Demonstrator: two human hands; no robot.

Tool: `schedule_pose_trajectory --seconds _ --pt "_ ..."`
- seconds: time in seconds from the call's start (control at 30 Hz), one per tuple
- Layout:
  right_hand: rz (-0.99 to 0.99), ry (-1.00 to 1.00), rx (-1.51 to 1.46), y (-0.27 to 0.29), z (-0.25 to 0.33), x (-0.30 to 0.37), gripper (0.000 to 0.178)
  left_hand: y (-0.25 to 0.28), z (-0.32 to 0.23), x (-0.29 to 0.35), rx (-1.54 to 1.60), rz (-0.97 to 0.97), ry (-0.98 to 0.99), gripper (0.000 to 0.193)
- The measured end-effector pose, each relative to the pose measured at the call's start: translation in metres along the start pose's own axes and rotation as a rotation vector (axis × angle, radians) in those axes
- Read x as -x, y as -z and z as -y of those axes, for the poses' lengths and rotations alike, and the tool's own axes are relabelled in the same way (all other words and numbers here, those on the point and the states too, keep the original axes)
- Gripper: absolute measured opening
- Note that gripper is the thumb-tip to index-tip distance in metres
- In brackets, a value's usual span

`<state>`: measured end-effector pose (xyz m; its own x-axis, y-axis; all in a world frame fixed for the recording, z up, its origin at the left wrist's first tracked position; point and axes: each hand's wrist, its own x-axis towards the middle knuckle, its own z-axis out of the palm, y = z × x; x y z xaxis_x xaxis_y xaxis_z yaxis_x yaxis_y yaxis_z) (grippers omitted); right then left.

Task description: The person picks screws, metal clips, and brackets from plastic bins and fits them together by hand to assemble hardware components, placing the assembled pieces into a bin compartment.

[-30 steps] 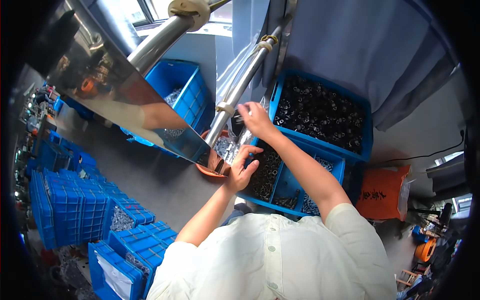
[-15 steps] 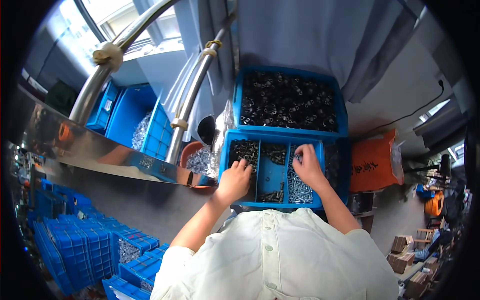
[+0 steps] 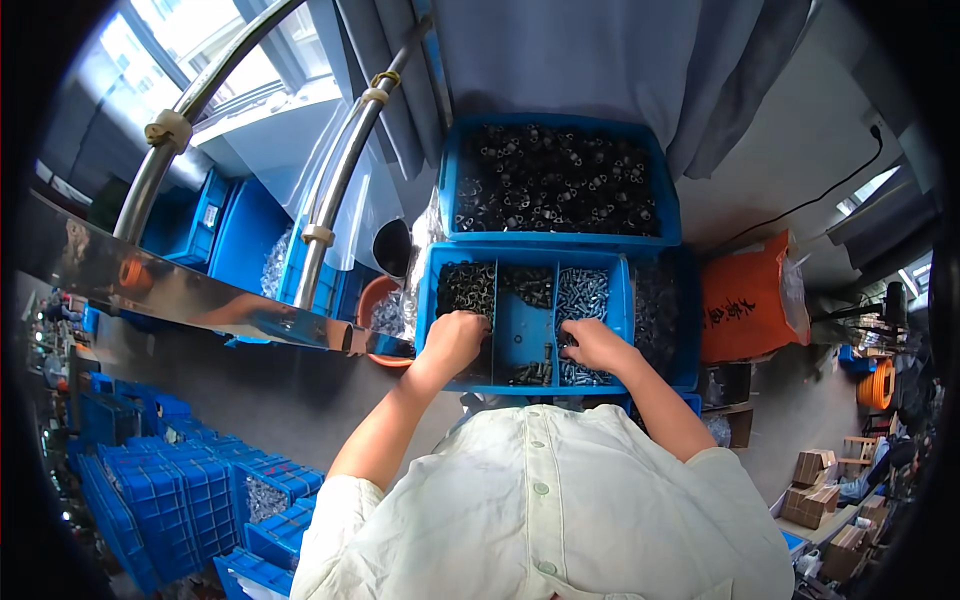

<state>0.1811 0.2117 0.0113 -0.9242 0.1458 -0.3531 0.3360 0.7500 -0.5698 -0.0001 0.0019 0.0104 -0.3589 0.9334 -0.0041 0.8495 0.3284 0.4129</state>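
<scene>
Both hands are working inside the divided tray (image 3: 432, 300), walls hemming them: left hand (image 3: 455, 338) clenching black parts (image 3: 466, 287), right hand (image 3: 592, 345) clenching silver screws (image 3: 582, 293).

Both forearms reach forward. The left hand (image 3: 455, 340) is curled, fingers down. The right hand (image 3: 592, 345) is also curled, fingertips pointing left.

A divided blue plastic tray (image 3: 432, 330) sits in front of the person, split into three long compartments: the left one holds black ring-shaped parts (image 3: 466, 288), the middle one a few dark small parts (image 3: 527, 285) at each end, the right one silvery screws (image 3: 581, 293). Just beyond it, touching its far rim, stands a larger blue plastic crate (image 3: 666, 205) heaped with black metal fittings (image 3: 553, 180). What bears both bins is hidden beneath them.
</scene>
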Motion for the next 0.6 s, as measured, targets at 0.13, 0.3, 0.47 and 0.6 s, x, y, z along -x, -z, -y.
schedule_pose_trajectory --seconds 0.13,0.3,0.47,0.6 --pt "-0.222 0.073 0.025 -0.016 -0.023 -0.006 0.019 0.015 -0.01 0.008 0.336 -0.124 0.098 0.009" --pt "-0.25 -0.062 -0.292 0.008 0.0 0.005 0.009 0.015 -0.018 0.009 0.879 -0.112 0.3 0.009" --pt "-0.079 -0.117 -1.3 0.029 -0.004 0.016 0.007 0.007 -0.034 -0.011 1.18 0.126 0.354 0.009" --pt "0.023 0.039 -1.943 0.031 -0.004 0.017 0.016 -0.009 -0.068 -0.022 0.041 0.223 -0.084 0.01"
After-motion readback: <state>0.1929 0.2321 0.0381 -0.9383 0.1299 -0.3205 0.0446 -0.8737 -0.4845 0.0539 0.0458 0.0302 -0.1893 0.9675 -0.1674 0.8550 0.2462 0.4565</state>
